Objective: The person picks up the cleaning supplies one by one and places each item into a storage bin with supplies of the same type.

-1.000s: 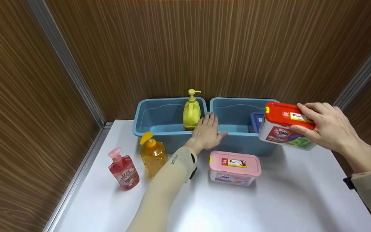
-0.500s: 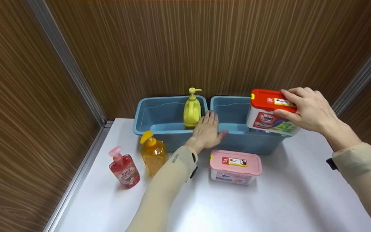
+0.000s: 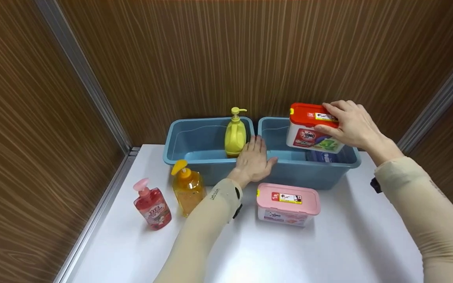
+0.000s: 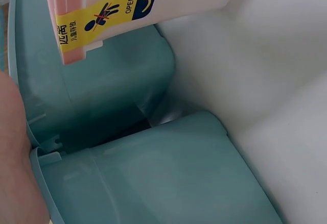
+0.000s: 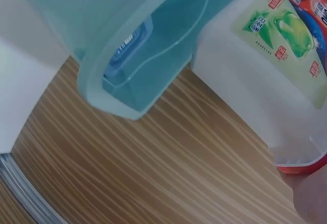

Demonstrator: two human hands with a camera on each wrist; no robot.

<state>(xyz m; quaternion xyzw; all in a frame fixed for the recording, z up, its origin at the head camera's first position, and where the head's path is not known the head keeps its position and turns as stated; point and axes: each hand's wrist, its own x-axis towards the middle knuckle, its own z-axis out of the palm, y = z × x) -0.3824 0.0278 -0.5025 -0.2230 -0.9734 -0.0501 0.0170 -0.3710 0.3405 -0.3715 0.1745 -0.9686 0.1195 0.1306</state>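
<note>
My right hand (image 3: 354, 124) grips a white detergent box with a red lid (image 3: 317, 127) from above, fingers and thumb on its lid. The box hangs above the right-hand blue bin (image 3: 289, 171), slightly tilted. Inside that bin, at its right end, lies a blue-purple box (image 3: 325, 157), partly covered by the held box. My left hand (image 3: 252, 159) rests with straight fingers across the neighbouring rims of the two bins. A yellow pump bottle (image 3: 235, 139) stands in the left-hand blue bin (image 3: 195, 159), beside my left fingertips. In the right wrist view the detergent box (image 5: 255, 81) is beside the bin's rim (image 5: 112, 106).
On the white table (image 3: 250, 255), a detergent box with a pink lid (image 3: 288, 204) sits in front of the right bin. An orange pump bottle (image 3: 189, 188) and a red pump bottle (image 3: 153, 210) stand at the left. Wood-grain panels (image 3: 210, 59) enclose the table.
My right hand has carried the red-lidded detergent box leftward and a little up, from the right bin's right end to over its inside. The left hand has stayed in place.
</note>
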